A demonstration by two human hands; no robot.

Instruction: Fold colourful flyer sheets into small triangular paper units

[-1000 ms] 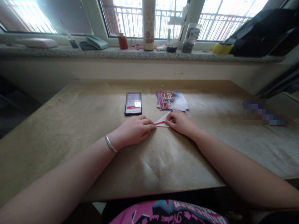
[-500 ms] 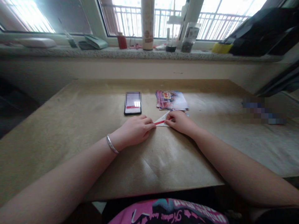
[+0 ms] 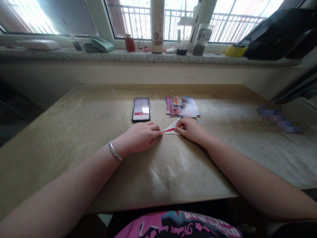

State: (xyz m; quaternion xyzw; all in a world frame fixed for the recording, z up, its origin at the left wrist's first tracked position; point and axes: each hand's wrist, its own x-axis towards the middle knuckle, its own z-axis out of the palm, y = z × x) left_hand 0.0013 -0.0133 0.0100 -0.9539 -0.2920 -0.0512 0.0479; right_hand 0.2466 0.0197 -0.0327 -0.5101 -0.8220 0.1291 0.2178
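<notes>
A folded sheet of paper [image 3: 170, 128], white with a red stripe, lies on the table as a narrow triangle with its point to the left. At that point are the fingertips of my left hand [image 3: 143, 136], closed together on the paper's tip; a silver bracelet circles this wrist. My right hand [image 3: 192, 129] pinches the wide end between thumb and fingers and covers part of it. Just behind the right hand sits a stack of colourful printed sheets [image 3: 185, 105]. A phone [image 3: 141, 114] with its screen lit lies beyond my left hand.
The tan tabletop [image 3: 99, 109] runs back to a wall below a granite windowsill [image 3: 138, 58]. On the sill stand a red bottle [image 3: 130, 43], a tall cylinder [image 3: 157, 29], a clear container [image 3: 201, 39] and a yellow item [image 3: 235, 50]. A blurred object [image 3: 279, 118] lies at the table's right.
My left hand has slid slightly left along the paper to its pointed tip, showing more of the red stripe. The right hand holds its place.
</notes>
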